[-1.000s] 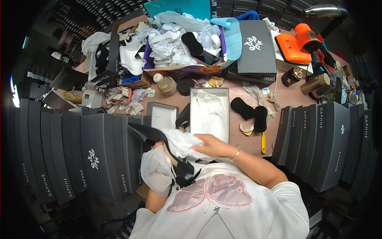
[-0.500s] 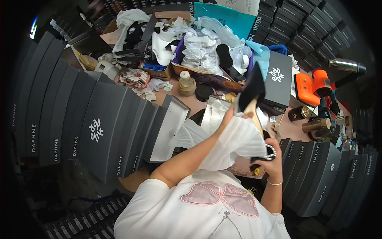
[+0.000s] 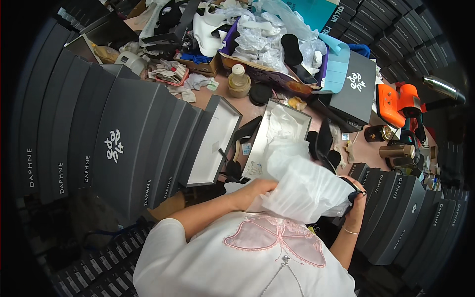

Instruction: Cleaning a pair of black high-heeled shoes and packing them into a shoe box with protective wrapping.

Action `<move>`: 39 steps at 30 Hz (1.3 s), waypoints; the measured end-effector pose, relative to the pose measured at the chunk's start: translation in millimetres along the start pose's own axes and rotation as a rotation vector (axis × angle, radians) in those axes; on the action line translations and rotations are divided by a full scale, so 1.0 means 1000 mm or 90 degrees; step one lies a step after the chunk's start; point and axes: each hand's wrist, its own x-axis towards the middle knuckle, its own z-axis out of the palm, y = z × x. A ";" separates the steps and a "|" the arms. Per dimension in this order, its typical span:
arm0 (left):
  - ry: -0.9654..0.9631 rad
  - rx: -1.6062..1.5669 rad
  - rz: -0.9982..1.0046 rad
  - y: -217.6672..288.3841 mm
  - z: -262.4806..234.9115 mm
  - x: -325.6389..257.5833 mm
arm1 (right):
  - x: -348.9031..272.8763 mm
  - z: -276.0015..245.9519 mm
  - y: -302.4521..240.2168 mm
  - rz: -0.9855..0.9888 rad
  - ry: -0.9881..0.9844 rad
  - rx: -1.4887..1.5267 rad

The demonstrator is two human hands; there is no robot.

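A white tissue-paper bundle [image 3: 304,190] is held over the lap, near the open box [image 3: 277,136] on the tabletop [image 3: 217,96]. It is gathered by the left hand [image 3: 255,190], grip closed; a black item is pinched by the right hand [image 3: 357,200].

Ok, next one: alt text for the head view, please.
Seen from above, a person's left hand and right hand hold a white plastic bag over a cluttered table, near an open shoe box, with dark grey boxes stacked either side.

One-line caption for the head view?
Both hands, left hand and right hand, grip white tissue paper near an open shoebox.
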 end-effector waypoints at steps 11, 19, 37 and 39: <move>0.725 0.584 0.396 0.050 -0.085 0.053 | -0.013 -0.052 -0.037 -0.113 0.183 -0.198; 0.277 0.852 0.158 -0.034 -0.051 0.122 | -0.025 -0.029 -0.032 -0.170 0.143 -0.193; 0.339 -0.598 -0.139 -0.061 -0.068 0.081 | 0.114 0.116 -0.006 -0.127 -0.621 -0.420; 0.372 -0.650 -0.152 -0.066 -0.076 0.082 | 0.176 0.129 -0.026 -0.083 -0.614 -0.425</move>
